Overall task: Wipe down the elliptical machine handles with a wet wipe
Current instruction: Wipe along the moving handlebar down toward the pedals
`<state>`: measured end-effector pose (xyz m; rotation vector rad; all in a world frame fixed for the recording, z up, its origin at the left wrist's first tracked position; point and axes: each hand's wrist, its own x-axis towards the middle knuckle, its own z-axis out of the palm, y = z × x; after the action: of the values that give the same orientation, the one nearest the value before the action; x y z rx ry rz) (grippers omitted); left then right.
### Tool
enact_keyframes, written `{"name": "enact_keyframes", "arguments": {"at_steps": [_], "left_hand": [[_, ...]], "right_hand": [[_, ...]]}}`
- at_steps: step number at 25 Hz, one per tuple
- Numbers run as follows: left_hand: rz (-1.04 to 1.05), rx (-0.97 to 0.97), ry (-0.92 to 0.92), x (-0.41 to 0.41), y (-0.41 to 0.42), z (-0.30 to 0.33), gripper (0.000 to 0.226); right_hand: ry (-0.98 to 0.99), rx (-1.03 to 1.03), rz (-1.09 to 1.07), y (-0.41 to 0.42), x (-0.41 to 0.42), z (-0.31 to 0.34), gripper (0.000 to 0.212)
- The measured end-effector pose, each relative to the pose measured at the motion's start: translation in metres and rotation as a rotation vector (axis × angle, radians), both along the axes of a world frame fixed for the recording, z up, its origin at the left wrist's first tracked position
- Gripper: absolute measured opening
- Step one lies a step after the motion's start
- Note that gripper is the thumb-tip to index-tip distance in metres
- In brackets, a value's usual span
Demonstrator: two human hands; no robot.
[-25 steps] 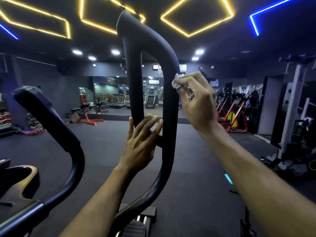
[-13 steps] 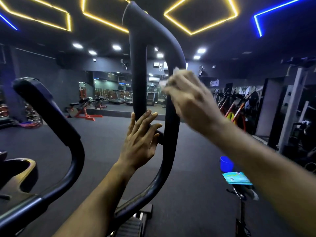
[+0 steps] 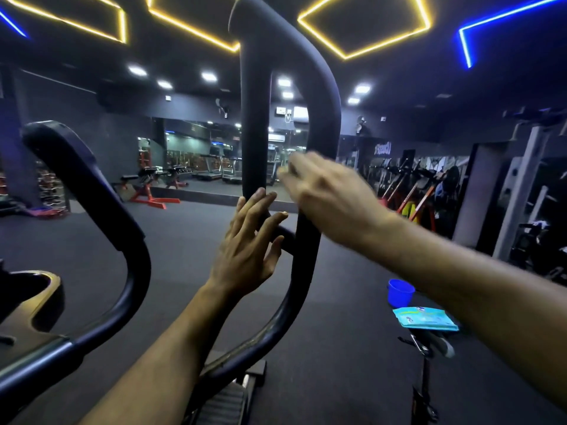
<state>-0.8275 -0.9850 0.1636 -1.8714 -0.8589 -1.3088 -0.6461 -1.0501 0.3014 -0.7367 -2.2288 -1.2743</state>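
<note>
A black looped elliptical handle [image 3: 325, 96] rises in the middle of the view. My left hand [image 3: 248, 250] rests flat, fingers straight, against its inner bar and crossbar. My right hand [image 3: 331, 197] is blurred with motion against the loop's outer bar, fingers curled around a pale wet wipe [image 3: 283, 174] that barely shows at the fingertips. A second black handle [image 3: 92, 204] curves at the left.
A wet wipe packet [image 3: 425, 317] lies on a bike seat at lower right, with a blue bucket [image 3: 400, 292] on the floor behind it. The elliptical console [image 3: 30, 302] sits at far left. Gym benches and machines line the far walls.
My right hand has slid down the outer bar with the wipe. The camera has tilted, so the handle stands higher in view. My left hand stays on the inner bar.
</note>
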Motion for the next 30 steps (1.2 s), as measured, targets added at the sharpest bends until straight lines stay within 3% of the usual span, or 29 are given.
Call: {"name": "enact_keyframes", "arguments": {"at_steps": [4,8,12,16,22,24,26,28,30], "left_hand": [[-0.037,-0.036,-0.050,0.002,0.002,-0.003,0.057],[-0.032,-0.040,-0.040,-0.002,0.002,-0.005,0.056],[-0.058,-0.045,-0.067,0.000,-0.001,-0.008,0.058],[-0.060,-0.085,-0.125,0.002,-0.001,-0.015,0.049],[-0.072,-0.078,-0.154,0.007,0.001,-0.020,0.034],[-0.087,-0.067,-0.153,0.011,0.002,-0.021,0.033],[-0.094,-0.069,-0.155,0.014,0.003,-0.022,0.031],[-0.101,-0.068,-0.151,0.016,0.005,-0.024,0.033],[-0.099,-0.075,-0.154,0.018,0.005,-0.025,0.035]], "right_hand": [[0.037,0.036,-0.027,-0.005,0.001,0.039,0.032],[-0.029,0.010,-0.098,0.000,0.000,0.004,0.034],[-0.024,-0.061,-0.110,0.001,-0.004,-0.020,0.049],[-0.045,-0.121,-0.115,0.014,-0.001,-0.058,0.024],[0.046,-0.415,0.102,0.031,0.027,-0.057,0.018],[0.167,-0.357,0.325,0.033,0.039,-0.038,0.017],[0.434,-0.247,0.494,0.035,0.042,-0.027,0.017],[0.602,-0.198,0.557,0.043,0.037,-0.033,0.016],[0.637,-0.183,0.589,0.055,0.031,-0.050,0.014]]}}
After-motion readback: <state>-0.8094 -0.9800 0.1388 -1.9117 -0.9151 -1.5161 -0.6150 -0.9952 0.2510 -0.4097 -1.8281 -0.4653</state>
